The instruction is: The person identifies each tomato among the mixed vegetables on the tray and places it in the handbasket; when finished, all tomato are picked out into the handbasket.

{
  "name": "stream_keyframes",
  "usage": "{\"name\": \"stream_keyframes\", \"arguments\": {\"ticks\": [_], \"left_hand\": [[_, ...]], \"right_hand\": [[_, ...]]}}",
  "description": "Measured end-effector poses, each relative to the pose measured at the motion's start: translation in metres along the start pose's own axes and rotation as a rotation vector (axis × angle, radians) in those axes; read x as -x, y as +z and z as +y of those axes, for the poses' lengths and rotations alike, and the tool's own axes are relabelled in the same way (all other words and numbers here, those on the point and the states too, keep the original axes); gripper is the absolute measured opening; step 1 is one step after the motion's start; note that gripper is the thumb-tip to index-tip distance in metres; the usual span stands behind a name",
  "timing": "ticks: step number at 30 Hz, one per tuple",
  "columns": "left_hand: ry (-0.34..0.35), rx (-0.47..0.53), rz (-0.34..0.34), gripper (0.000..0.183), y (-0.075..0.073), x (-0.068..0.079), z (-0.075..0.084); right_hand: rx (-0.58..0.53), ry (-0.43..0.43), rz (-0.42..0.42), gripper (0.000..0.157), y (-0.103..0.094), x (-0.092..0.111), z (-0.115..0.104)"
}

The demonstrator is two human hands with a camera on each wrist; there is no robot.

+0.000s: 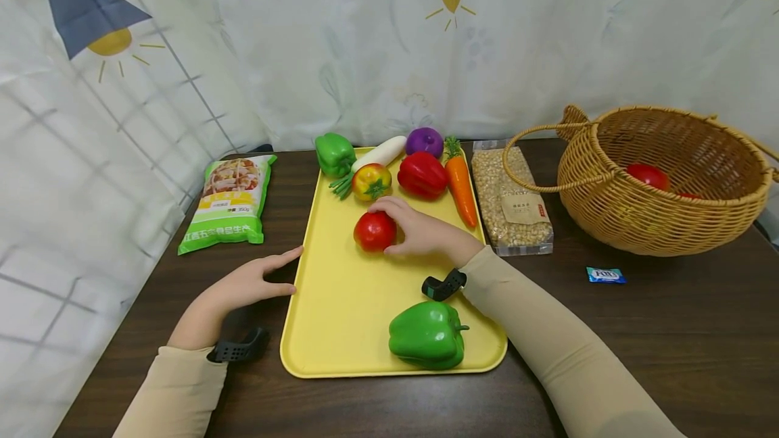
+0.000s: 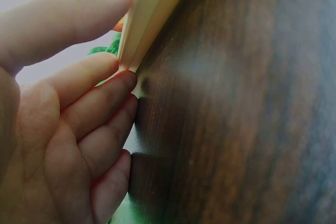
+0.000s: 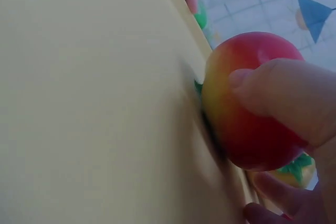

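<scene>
My right hand grips a red tomato over the middle of the yellow tray. Up close in the right wrist view, the tomato shows a yellowish patch, and the thumb presses its side. The left hand touches the tray's left edge with its fingertips, fingers fairly straight; the left wrist view shows them against the rim. Behind the tomato are a red-yellow tomato and a red bell pepper. A large green pepper lies at the tray's near right.
Along the tray's far side are a green pepper, a white radish, a purple onion and a carrot. A grain bag, wicker basket and small blue packet stand right; a green food bag lies left.
</scene>
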State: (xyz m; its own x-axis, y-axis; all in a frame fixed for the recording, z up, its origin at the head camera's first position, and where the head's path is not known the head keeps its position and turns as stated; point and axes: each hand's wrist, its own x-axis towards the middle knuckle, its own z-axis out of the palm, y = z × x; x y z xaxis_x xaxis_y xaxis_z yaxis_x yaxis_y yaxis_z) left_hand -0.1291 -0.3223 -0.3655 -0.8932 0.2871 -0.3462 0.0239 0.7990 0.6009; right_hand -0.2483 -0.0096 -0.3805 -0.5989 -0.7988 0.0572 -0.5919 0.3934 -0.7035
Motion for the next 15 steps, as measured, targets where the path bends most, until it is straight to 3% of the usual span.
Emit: {"name": "stream_keyframes", "arguments": {"ticks": [5, 11, 15], "left_hand": [[0.004, 0.002, -0.001, 0.076, 0.0002, -0.0006, -0.0007], [0.004, -0.005, 0.001, 0.076, -0.0001, -0.0005, -0.0001], [0.008, -0.01, 0.0, 0.076, 0.0005, 0.0001, -0.0009]], "right_hand": [[-0.011, 0.034, 0.013, 0.073, 0.0006, -0.0006, 0.002], [-0.003, 0.014, 0.109, 0.078, -0.0043, 0.0007, -0.0005], [-0.009, 0.002, 0.16, 0.073, -0.0054, 0.0018, -0.0008]]}}
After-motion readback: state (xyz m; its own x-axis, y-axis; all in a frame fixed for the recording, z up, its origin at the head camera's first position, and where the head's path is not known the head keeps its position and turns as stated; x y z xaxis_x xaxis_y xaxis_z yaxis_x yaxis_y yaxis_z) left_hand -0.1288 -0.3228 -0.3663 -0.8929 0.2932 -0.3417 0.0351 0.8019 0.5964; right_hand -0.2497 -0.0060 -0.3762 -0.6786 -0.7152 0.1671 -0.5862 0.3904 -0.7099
